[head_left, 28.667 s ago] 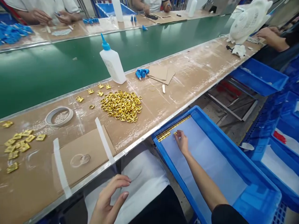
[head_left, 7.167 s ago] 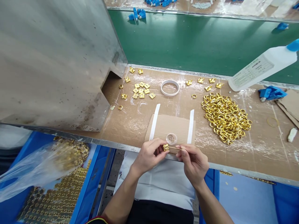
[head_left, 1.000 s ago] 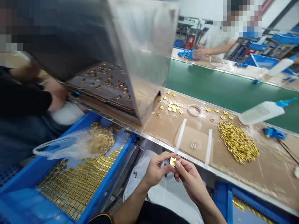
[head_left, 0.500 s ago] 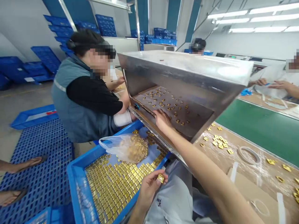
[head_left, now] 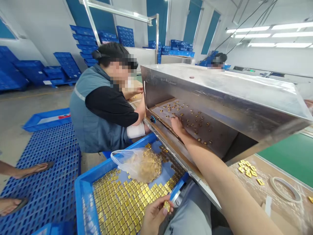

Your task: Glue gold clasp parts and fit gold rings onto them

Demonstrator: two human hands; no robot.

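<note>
In the head view my left hand (head_left: 155,213) is closed on a small square gold piece (head_left: 167,205), pinched between thumb and fingers beside a blue tray. My right hand (head_left: 178,125) reaches into an open-fronted metal box (head_left: 220,98). Its fingers are drawn together and point down at the board (head_left: 220,137) inside, among scattered small gold pieces (head_left: 192,124). Whatever its fingertips hold, if anything, is too small to make out. The blue tray (head_left: 81,195) bears rows of square gold pieces (head_left: 117,205) and a clear plastic bag (head_left: 146,164) full of small gold-coloured parts.
A co-worker (head_left: 100,107) sits to the left of the box. At right, a table holds several gold pieces (head_left: 247,168), a tape roll (head_left: 286,189) and a green surface (head_left: 288,156). Blue crates (head_left: 14,71) stand behind. Another person's feet (head_left: 34,169) rest on blue slatted flooring (head_left: 51,147).
The view has shifted, so the box and tray appear further right and lower. My right hand has moved slightly deeper over the board. My left hand still holds the gold piece.
</note>
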